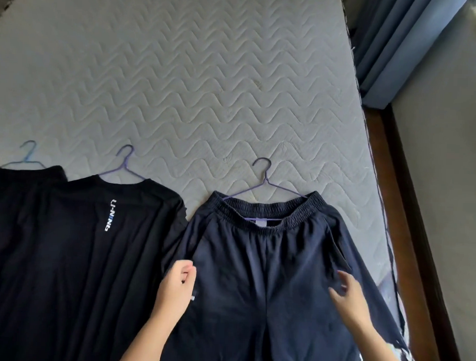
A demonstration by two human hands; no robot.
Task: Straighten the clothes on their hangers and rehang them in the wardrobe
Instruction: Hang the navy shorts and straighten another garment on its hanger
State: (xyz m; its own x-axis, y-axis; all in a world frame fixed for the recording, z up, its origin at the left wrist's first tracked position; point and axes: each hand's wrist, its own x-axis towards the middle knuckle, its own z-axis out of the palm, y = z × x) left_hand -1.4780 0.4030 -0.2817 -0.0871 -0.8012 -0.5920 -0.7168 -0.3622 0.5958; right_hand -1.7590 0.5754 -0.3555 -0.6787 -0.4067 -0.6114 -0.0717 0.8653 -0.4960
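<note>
Nearest the camera, both forearms reach onto the navy shorts (255, 275), which lie flat on the bed's mattress (208, 71), waistband away from the person. The left hand (178, 282) sits at the shorts' left edge, its fingers (188, 271) curled in and seemingly pinching the fabric there, where the cloth puckers a little. The right hand (347, 292) rests on the right side of the shorts near the pocket slit, its fingers (342, 277) straight, apart and blurred.

The shorts hang on a purple hanger (264, 181). Its lower bar shows inside the elastic waistband and its hook lies on the bare mattress beyond. The right leg of the shorts reaches the mattress edge, and a dark item with white print (408, 356) shows beneath it at the lower right.

Just left of the shorts, touching their edge, lies a black T-shirt (67, 255) with white "LI-NING" lettering running down the chest. It is spread flat on a second purple hanger (125, 160). Further left, partly under the T-shirt's shoulder, is another black garment (23, 178) on a blue hanger (28, 154); the frame's edge cuts it off.

Beyond the three hooks, the grey quilted mattress stretches away. Along its right side runs a brown wooden bed frame (408, 213), and a blue curtain (398, 37) hangs at the far right corner.
</note>
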